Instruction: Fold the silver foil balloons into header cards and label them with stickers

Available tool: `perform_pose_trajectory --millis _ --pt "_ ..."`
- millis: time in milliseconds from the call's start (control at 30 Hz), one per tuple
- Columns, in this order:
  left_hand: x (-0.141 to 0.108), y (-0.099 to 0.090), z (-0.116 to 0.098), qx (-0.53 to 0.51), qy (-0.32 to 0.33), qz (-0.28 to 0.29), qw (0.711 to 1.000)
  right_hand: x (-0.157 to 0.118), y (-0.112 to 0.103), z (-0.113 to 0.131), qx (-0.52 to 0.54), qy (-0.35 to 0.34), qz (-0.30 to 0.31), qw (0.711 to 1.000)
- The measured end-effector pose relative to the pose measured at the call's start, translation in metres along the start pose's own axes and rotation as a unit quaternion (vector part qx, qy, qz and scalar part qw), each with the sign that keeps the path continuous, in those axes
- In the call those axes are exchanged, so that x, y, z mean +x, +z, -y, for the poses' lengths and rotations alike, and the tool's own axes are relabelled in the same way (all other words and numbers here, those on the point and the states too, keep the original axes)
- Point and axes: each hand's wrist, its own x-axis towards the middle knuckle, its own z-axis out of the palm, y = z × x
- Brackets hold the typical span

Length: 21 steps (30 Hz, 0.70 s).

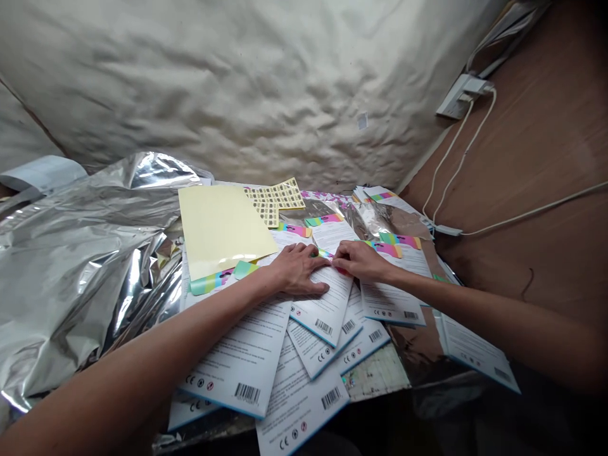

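Observation:
My left hand [300,271] lies with its fingers spread on a white printed packet [327,304] that has a barcode near its lower end. Just to its right, my right hand [360,260] is closed in a pinch at the packet's colourful top edge; whatever is between the fingertips is too small to make out. More printed packets overlap below and on both sides. A plain yellow sheet [223,228] rests on the packets behind my left forearm. Beside it are yellow sticker sheets [287,194] with rows of small dark labels.
Crumpled silver foil [80,253] covers the left side. A power strip [456,98] with white cables is at the upper right, by a brown panel. Further packets [479,351] lie at the right edge, and a wrinkled pale sheet hangs behind.

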Motion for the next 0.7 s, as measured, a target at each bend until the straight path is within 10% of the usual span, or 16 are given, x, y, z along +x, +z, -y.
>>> perform_pose_trajectory --millis 200,400,700 --pt "0.0 0.002 0.001 -0.013 -0.009 0.002 1.0 0.006 -0.006 -0.005 0.042 0.008 0.047 0.998" --pt "-0.002 0.002 0.004 -0.031 -0.008 0.002 0.999 -0.016 -0.018 0.006 -0.06 -0.162 0.025 0.985" --pt "-0.002 0.004 0.006 -0.045 -0.004 -0.007 0.999 -0.05 0.01 0.001 -0.144 -0.17 -0.022 0.974"
